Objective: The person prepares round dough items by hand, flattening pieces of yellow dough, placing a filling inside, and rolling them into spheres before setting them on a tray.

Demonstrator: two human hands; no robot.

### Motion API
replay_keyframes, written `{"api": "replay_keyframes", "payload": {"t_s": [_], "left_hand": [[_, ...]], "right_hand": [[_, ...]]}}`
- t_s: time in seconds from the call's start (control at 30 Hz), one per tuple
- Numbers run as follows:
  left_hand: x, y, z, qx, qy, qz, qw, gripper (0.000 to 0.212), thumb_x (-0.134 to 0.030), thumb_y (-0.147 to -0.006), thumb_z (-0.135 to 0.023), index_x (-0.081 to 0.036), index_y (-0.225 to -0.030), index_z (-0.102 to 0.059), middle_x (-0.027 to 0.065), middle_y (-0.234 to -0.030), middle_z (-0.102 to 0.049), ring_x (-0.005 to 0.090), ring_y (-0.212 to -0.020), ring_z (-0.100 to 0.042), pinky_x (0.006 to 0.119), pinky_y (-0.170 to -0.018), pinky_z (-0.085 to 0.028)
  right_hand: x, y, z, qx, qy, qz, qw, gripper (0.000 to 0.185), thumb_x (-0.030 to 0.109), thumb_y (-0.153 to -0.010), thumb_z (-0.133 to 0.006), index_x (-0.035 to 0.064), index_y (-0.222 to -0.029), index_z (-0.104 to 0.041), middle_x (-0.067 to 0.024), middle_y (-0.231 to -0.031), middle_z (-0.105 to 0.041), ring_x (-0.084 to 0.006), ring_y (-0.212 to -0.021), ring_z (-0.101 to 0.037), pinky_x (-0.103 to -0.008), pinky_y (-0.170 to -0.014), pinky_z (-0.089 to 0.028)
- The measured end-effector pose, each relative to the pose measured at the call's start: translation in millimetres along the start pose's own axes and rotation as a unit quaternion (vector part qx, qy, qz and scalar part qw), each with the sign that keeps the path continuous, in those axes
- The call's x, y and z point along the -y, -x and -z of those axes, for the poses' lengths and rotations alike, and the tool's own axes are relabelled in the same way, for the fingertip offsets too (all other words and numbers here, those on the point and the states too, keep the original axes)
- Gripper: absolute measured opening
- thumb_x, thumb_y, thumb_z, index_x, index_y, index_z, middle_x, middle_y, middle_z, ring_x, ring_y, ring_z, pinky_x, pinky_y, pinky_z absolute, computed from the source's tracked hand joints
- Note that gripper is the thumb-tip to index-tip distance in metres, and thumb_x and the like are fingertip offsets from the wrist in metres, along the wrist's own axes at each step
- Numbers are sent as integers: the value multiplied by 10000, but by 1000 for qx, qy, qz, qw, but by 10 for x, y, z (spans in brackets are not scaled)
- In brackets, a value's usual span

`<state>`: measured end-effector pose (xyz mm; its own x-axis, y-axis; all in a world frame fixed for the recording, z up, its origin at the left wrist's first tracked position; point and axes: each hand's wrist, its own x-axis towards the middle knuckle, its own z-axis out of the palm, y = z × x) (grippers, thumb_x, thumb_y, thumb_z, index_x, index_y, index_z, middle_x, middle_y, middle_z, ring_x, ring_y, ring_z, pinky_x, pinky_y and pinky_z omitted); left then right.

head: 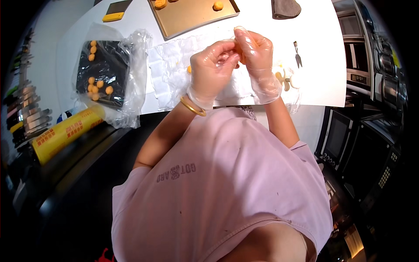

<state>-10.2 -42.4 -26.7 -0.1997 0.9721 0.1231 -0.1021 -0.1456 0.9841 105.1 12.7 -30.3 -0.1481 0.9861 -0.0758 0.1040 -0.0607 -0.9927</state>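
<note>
In front of me, above the white table, both my hands wear clear plastic gloves. My right hand (258, 52) curls around a piece of orange dough (243, 54), which is mostly hidden by the fingers. The thumb and fingertips of my left hand (211, 70) pinch at the near side of the same piece. Below the hands lies a white, crinkled sheet (173, 62). A small orange ball (189, 69) shows on it, partly covered by my left hand. Just right of my right wrist is a pale plunger mould (288, 80), washed out by glare.
A gold baking tray (196, 23) with orange pieces stands at the far side. Left lies a black tray (114, 65) under clear plastic, with several dough balls (95, 89). Also around are a yellow-edged scraper (114, 14), wrap roll (68, 131), small pointed tool (297, 55) and grey cloth-like item (284, 9).
</note>
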Motion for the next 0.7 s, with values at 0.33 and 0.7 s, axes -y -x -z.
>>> {"api": "replay_keyframes", "payload": {"t_s": [0.33, 0.7], "left_hand": [[-56, -54, 3, -1, 28, 13, 1000, 131, 64, -886, -619, 55, -1015, -644, 102, -931, -681, 137, -693, -641, 254, -647, -537], [-181, -92, -7, -2, 137, 65, 988, 138, 83, -870, -612, 71, -1006, -633, 93, -893, -674, 122, -749, -652, 244, -599, -561]], "right_hand": [[37, -17, 17, 24, -44, 36, 998, 292, 261, -941, -611, 11, -792, -630, -49, -593, -572, -91, -574, -537, -263, -542, -439], [61, -29, -39, -4, -68, 101, 993, 300, 261, -937, -624, 1, -787, -628, -32, -635, -597, -85, -599, -540, -266, -557, -461]]}}
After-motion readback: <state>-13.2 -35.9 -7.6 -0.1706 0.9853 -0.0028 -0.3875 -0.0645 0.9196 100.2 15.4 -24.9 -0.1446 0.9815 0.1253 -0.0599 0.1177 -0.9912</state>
